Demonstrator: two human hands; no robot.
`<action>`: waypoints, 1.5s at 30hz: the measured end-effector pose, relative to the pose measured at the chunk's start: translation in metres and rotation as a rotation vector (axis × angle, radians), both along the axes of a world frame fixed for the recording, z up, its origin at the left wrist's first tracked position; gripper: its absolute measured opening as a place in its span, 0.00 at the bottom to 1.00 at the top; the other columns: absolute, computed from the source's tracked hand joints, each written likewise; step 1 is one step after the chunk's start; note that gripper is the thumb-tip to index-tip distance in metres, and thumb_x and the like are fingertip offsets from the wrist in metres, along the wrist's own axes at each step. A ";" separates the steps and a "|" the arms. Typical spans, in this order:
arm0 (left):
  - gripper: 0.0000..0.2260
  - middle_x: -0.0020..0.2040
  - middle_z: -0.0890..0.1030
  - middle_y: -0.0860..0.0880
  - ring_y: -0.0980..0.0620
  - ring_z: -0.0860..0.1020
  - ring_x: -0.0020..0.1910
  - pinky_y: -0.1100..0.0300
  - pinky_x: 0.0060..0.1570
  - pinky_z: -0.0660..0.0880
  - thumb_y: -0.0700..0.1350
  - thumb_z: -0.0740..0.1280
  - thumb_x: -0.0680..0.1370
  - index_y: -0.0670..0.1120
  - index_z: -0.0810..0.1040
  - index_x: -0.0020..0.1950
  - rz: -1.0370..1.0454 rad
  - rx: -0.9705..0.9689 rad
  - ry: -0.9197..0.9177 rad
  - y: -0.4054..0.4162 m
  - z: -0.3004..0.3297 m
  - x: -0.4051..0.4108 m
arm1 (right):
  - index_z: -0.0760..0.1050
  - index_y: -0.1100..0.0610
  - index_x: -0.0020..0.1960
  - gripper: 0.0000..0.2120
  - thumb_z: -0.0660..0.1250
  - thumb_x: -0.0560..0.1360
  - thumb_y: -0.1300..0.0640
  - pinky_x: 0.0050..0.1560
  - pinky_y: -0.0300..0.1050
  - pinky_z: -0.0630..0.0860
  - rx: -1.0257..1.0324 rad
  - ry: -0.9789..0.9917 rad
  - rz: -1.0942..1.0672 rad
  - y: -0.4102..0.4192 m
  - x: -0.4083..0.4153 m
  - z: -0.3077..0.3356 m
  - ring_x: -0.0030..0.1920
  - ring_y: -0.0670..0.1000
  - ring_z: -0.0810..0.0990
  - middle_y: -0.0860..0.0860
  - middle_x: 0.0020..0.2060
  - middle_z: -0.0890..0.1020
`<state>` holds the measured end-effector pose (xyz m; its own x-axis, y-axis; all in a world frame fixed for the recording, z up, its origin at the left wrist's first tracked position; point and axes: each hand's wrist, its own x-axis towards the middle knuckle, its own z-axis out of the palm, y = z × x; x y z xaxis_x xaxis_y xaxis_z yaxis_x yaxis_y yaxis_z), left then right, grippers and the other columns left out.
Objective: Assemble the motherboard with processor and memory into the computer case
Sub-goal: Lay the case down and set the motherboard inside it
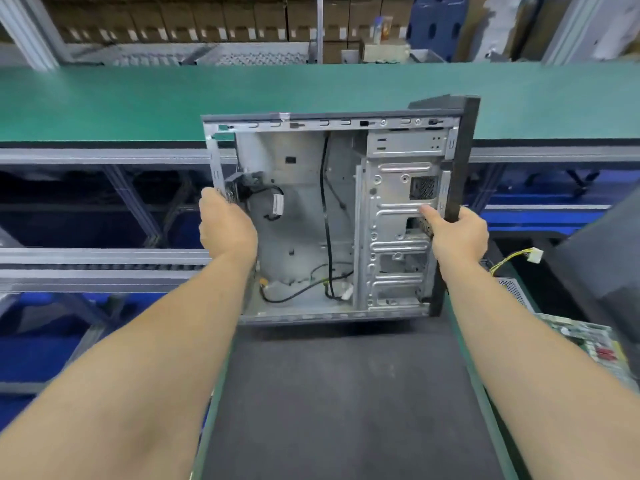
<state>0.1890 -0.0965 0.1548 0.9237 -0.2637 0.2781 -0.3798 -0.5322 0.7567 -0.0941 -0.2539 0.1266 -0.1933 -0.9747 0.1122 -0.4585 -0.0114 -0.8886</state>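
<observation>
Green conveyor surfaces and stacked cardboard boxes (pixel 166 22) fill the background behind a dark grey tabletop (pixel 346 393) edged in green.

The computer case (pixel 332 216) is held between both hands, open side toward the camera, its lower edge at or just above the far end of the tabletop; contact cannot be confirmed. The left hand (pixel 227 228) grips the case's rear metal frame, fingers curled around the edge and out of sight. The right hand (pixel 457 237) grips the black front panel, thumb pressed on the drive cage, the remaining fingers wrapped behind the panel.

Between the two hands, black cables (pixel 325 209) hang loose inside the empty chassis. Right of the right-hand fingers, a yellow-and-black cable with a white connector (pixel 533 255) lies near the tabletop edge. Below it, a motherboard (pixel 588 341) rests partly in view.
</observation>
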 end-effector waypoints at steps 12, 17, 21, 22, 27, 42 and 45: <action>0.10 0.58 0.78 0.36 0.35 0.78 0.57 0.48 0.47 0.73 0.35 0.63 0.79 0.36 0.71 0.60 -0.097 0.422 0.059 0.048 -0.022 -0.030 | 0.74 0.60 0.46 0.24 0.72 0.74 0.38 0.44 0.50 0.70 0.170 0.331 0.017 0.032 -0.020 0.006 0.49 0.62 0.80 0.59 0.49 0.83; 0.08 0.56 0.79 0.37 0.36 0.79 0.55 0.49 0.45 0.73 0.33 0.63 0.78 0.36 0.73 0.57 -0.149 0.556 0.066 0.057 -0.041 -0.029 | 0.81 0.59 0.53 0.25 0.71 0.75 0.36 0.47 0.50 0.73 0.245 0.486 0.099 0.036 -0.021 -0.016 0.54 0.63 0.82 0.60 0.51 0.84; 0.09 0.57 0.79 0.38 0.36 0.79 0.56 0.48 0.47 0.76 0.30 0.63 0.76 0.38 0.76 0.55 -0.162 0.657 0.057 0.062 -0.054 -0.031 | 0.81 0.59 0.56 0.26 0.69 0.76 0.36 0.44 0.49 0.71 0.307 0.542 0.116 0.039 -0.014 -0.029 0.53 0.62 0.82 0.59 0.51 0.83; 0.09 0.57 0.79 0.38 0.36 0.79 0.56 0.48 0.46 0.75 0.30 0.63 0.76 0.37 0.77 0.55 -0.156 0.661 0.063 0.063 -0.057 -0.030 | 0.80 0.59 0.56 0.25 0.69 0.76 0.36 0.44 0.49 0.71 0.302 0.553 0.121 0.037 -0.012 -0.030 0.53 0.63 0.82 0.59 0.51 0.83; 0.15 0.62 0.76 0.39 0.38 0.78 0.58 0.50 0.45 0.73 0.35 0.63 0.77 0.37 0.70 0.64 -0.090 0.672 0.104 0.054 -0.063 -0.033 | 0.78 0.59 0.59 0.25 0.65 0.78 0.37 0.43 0.49 0.69 0.193 0.633 0.143 0.025 0.000 -0.037 0.54 0.63 0.81 0.59 0.53 0.83; 0.31 0.81 0.41 0.45 0.43 0.45 0.80 0.44 0.77 0.48 0.50 0.55 0.83 0.57 0.39 0.80 -0.899 0.824 -0.503 -0.015 -0.093 -0.084 | 0.34 0.45 0.81 0.39 0.53 0.81 0.34 0.73 0.76 0.43 0.172 1.038 0.554 0.155 0.034 -0.055 0.79 0.72 0.42 0.64 0.80 0.37; 0.35 0.81 0.41 0.44 0.42 0.44 0.80 0.44 0.77 0.47 0.48 0.58 0.81 0.58 0.36 0.79 -0.891 0.885 -0.617 -0.016 -0.097 -0.078 | 0.29 0.48 0.80 0.44 0.60 0.82 0.43 0.70 0.80 0.40 0.202 1.126 0.575 0.151 0.035 -0.054 0.77 0.75 0.45 0.72 0.76 0.34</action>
<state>0.1109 -0.1122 0.0575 0.1463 -0.9892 0.0082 -0.9832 -0.1463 -0.1096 -0.0590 -0.1034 0.0722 0.3643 -0.9047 -0.2210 -0.9293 -0.3684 -0.0240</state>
